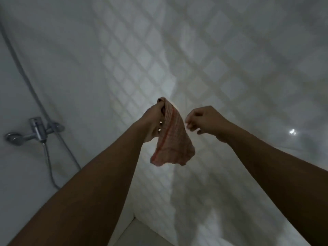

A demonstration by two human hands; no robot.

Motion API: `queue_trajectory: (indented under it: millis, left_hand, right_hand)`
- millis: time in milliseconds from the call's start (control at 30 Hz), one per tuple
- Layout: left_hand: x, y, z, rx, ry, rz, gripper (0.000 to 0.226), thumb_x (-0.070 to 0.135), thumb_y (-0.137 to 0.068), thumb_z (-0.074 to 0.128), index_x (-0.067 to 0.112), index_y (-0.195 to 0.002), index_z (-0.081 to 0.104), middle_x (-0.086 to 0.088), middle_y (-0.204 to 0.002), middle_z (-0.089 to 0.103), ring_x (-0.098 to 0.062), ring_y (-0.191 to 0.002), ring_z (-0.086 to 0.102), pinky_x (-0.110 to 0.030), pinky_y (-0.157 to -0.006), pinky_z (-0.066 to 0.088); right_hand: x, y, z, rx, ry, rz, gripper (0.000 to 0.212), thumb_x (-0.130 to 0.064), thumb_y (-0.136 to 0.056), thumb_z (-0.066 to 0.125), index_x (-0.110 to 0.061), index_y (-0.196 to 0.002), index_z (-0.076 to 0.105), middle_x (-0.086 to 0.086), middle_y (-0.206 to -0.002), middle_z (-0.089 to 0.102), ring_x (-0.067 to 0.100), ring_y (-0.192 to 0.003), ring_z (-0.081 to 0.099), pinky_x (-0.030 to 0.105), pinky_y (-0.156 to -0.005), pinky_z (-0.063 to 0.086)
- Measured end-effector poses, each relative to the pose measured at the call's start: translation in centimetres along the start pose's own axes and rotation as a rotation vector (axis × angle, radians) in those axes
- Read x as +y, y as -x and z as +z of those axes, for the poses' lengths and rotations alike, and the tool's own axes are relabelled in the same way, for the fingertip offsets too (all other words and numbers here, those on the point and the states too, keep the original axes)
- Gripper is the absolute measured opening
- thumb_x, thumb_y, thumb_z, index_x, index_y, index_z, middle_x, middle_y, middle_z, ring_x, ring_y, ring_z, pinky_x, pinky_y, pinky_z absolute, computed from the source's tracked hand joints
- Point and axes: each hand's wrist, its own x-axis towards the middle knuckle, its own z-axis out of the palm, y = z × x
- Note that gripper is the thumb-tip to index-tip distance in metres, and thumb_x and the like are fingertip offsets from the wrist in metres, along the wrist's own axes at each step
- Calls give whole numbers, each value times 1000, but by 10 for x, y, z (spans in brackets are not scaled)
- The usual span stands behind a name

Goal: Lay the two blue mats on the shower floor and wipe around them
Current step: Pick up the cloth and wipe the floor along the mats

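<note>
The pink cloth (pixel 173 139) hangs from the left hand (pixel 154 119), its fingers clamped on the top corner. The right hand (pixel 204 119) is just beside the cloth's edge, its fingers loosely curled and seemingly holding nothing. No blue mats are in view. Beyond the fingers is only the tiled wall (pixel 221 59), with the shower tap (pixel 36 130) well to their left. Whether the mats are laid cannot be told, and wiping looks not yet begun.

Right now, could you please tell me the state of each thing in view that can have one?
Cloth: hanging limp, held up by its top.
Left hand: grips the cloth's top.
Right hand: fingers curled at the cloth's edge; contact unclear.
Shower mixer: on the wall, no water seen running.
Shower hose: hanging in a loop below the mixer.
Blue mats: not in view.
</note>
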Motion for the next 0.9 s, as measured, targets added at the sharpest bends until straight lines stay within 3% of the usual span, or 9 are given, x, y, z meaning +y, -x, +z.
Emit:
queue_trajectory:
  millis: [67, 167, 233, 333, 433, 533, 667, 833, 900]
  left_hand:
    - [1, -2, -7, 68, 70, 18, 59, 52, -106, 29, 8, -122, 65, -15, -124, 69, -29, -112, 65, -41, -88, 53]
    - [-1, 7, -18, 169, 127, 9, 60, 52, -106, 28, 10, -137, 56, -13, -134, 64, -31, -120, 62, -44, -88, 54]
    - [-9, 20, -28, 236, 122, -12, 62, 54, -105, 29, 10, -141, 53, -12, -137, 61, -30, -123, 60, -46, -94, 53]
    - [-26, 48, -51, 341, 84, -54, 64, 60, -103, 30, 11, -134, 59, -13, -134, 64, -31, -120, 62, -50, -104, 50]
    - [-38, 87, -79, 466, 72, -88, 59, 57, -105, 31, 11, -112, 67, -11, -110, 72, -27, -104, 68, -43, -91, 55]
    - [-46, 135, -109, 574, 79, -110, 54, 50, -104, 32, 9, -95, 67, -10, -94, 70, -26, -89, 66, -38, -78, 52]
    - [-58, 204, -147, 675, 105, -154, 62, 54, -100, 33, 5, -106, 70, -17, -109, 73, -33, -104, 67, -43, -89, 52]
    - [-70, 300, -187, 679, 124, -209, 37, 44, -92, 42, 13, -83, 59, -5, -82, 60, -21, -81, 55, -34, -73, 46]
    - [-80, 337, -201, 686, 57, -243, 23, 32, -95, 50, 13, -91, 61, -5, -90, 61, -21, -84, 58, -34, -72, 51]
  right_hand:
    - [8, -23, -4, 51, -24, -46, 15, -19, -87, 67, -17, -102, 67, 7, -99, 69, 22, -91, 65, 35, -76, 53]
    - [20, -45, 5, -289, -130, 87, 47, -39, -83, 75, -27, -125, 59, -2, -127, 58, 20, -116, 55, 43, -97, 47]
    - [28, -50, 28, -537, -200, 114, 35, -40, -85, 73, -24, -116, 67, -5, -128, 62, 19, -120, 55, 47, -103, 42]
    - [29, -45, 77, -699, -374, 96, 10, -25, -89, 70, -15, -89, 68, 2, -104, 71, 22, -105, 63, 41, -95, 48]
    - [14, -34, 123, -802, -432, 114, 8, -19, -89, 71, -13, -90, 66, 7, -105, 69, 25, -103, 64, 42, -94, 52]
    - [-10, -15, 163, -977, -400, 130, 26, -21, -87, 73, -6, -108, 70, 12, -117, 70, 29, -112, 65, 45, -99, 53]
    - [-47, 29, 218, -1232, -317, 144, 49, -26, -78, 81, 0, -119, 69, 14, -121, 71, 29, -116, 66, 45, -104, 50]
    - [-96, 94, 276, -1168, -296, 25, 31, -27, -88, 72, -6, -110, 73, 10, -114, 73, 24, -107, 66, 37, -92, 54]
    - [-115, 116, 292, -1138, -331, -27, 22, -29, -92, 67, -10, -102, 74, 9, -108, 74, 24, -100, 69, 36, -87, 54]
